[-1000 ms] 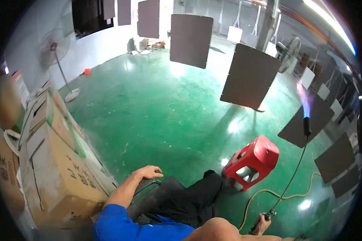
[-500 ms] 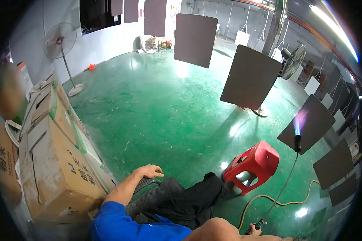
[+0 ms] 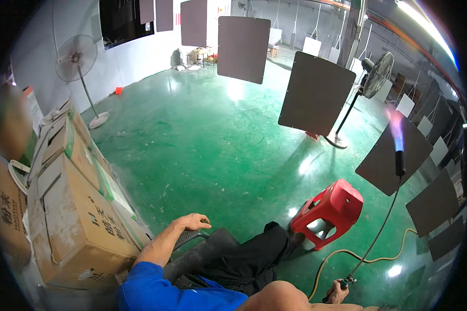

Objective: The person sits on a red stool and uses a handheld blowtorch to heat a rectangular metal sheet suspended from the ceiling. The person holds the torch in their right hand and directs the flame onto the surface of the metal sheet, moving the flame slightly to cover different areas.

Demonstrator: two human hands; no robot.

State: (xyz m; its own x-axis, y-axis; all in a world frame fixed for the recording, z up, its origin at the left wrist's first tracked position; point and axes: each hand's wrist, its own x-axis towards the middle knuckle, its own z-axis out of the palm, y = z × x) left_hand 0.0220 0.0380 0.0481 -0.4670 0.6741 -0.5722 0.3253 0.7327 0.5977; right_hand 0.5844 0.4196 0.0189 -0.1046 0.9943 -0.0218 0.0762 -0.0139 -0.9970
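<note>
My right hand (image 3: 337, 294), at the lower right, is closed round the handle of a gas torch (image 3: 399, 163). The torch's long thin pipe slants up to a black nozzle, and a blue and violet flame rises from it in front of a dark hanging panel (image 3: 386, 171). A yellowish hose (image 3: 342, 252) curves over the floor near the handle. Farther left, my left hand (image 3: 195, 222) lies with loosely stretched fingers on the dark grey textured seat (image 3: 213, 243), holding nothing visible.
A red plastic stool (image 3: 342, 205) stands by my foot. More dark panels (image 3: 316, 93) hang in a row across the room. Cardboard boxes (image 3: 72, 223) line the left side. One stand fan (image 3: 77, 57) is at the left wall, another fan (image 3: 379, 75) beyond the panels.
My right hand has risen slightly, and the torch nozzle has moved up and right with its flame. The hanging panels nearest the middle have shifted a little left. My left hand stays put.
</note>
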